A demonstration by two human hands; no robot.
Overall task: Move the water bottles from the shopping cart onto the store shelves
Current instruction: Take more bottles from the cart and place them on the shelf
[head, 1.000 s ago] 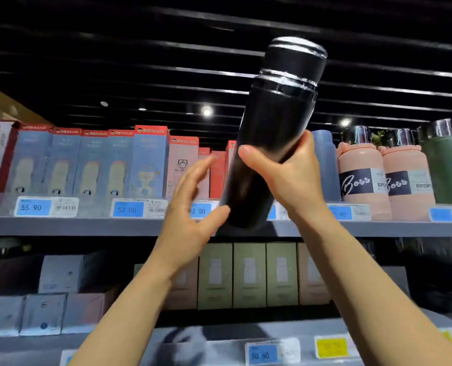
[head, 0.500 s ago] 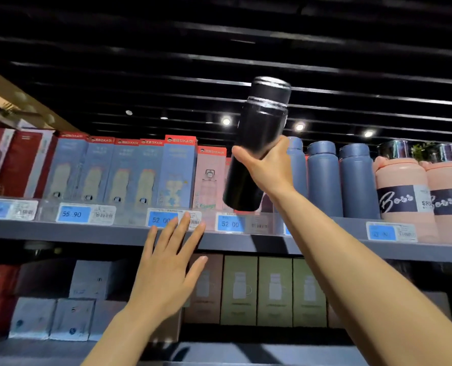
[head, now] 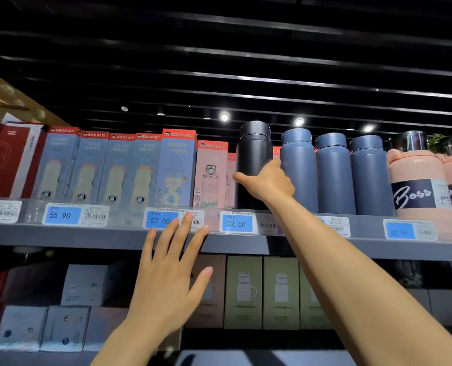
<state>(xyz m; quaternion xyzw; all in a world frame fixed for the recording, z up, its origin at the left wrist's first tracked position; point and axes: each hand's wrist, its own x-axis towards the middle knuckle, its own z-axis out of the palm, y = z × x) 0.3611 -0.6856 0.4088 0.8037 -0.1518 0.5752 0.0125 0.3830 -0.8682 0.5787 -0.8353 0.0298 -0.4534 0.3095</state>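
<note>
A black water bottle (head: 254, 149) stands upright on the grey upper shelf (head: 87, 235), between a pink box and three blue bottles (head: 333, 175). My right hand (head: 268, 182) is wrapped around the black bottle's lower part, thumb to the left. Lower down, my left hand (head: 170, 276) is spread with fingers apart and holds nothing; its fingertips overlap the shelf's front edge near a blue price tag (head: 161, 220). The shopping cart is out of view.
Blue and pink boxed bottles (head: 177, 170) and red boxes (head: 11, 159) fill the upper shelf's left part. Pink bottles (head: 417, 186) with black labels stand at the right. Green and white boxes (head: 280, 291) sit on the lower shelf. Dark ceiling slats run above.
My right hand has lowered the tilted black bottle and set it upright on the upper shelf beside the blue bottles. My left hand let go of it and dropped below the shelf edge.
</note>
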